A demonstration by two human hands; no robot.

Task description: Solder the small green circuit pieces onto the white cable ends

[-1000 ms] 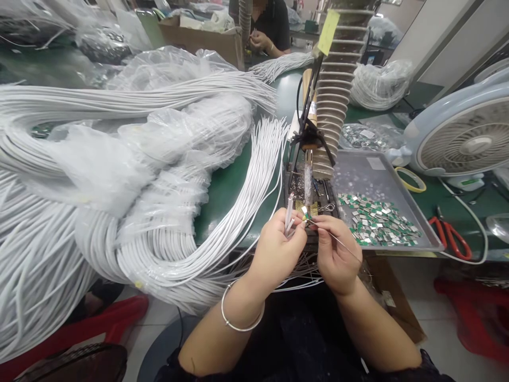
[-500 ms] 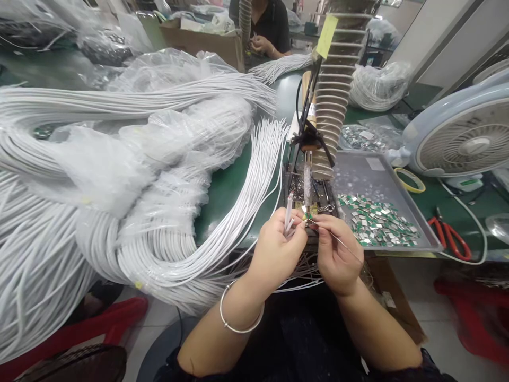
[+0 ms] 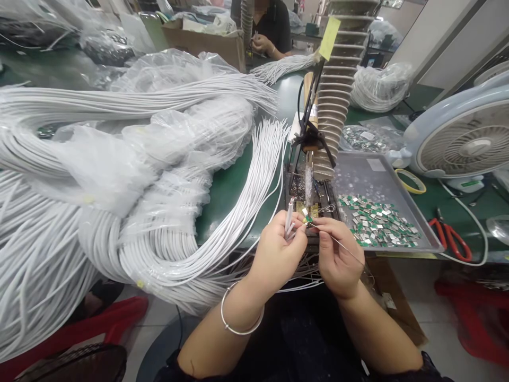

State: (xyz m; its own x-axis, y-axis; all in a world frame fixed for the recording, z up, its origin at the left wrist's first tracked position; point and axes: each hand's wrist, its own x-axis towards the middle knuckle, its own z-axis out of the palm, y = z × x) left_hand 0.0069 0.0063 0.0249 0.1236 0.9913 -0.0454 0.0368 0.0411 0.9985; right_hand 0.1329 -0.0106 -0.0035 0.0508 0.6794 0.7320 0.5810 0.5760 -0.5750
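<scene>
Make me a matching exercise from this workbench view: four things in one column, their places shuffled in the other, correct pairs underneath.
Things
1. Thin silver-grey wire
2. Upright white cable ends, reddish at the tip
3. Small flat green-and-silver pieces
4. Round pale blue plastic fan

Places
A. Spread in the grey rectangular tray
B. In the left hand
C. At the right edge of the view
D. In the right hand, running across its fingers

Pairs: 1-D, 2-B, 3-A, 4-C
</scene>
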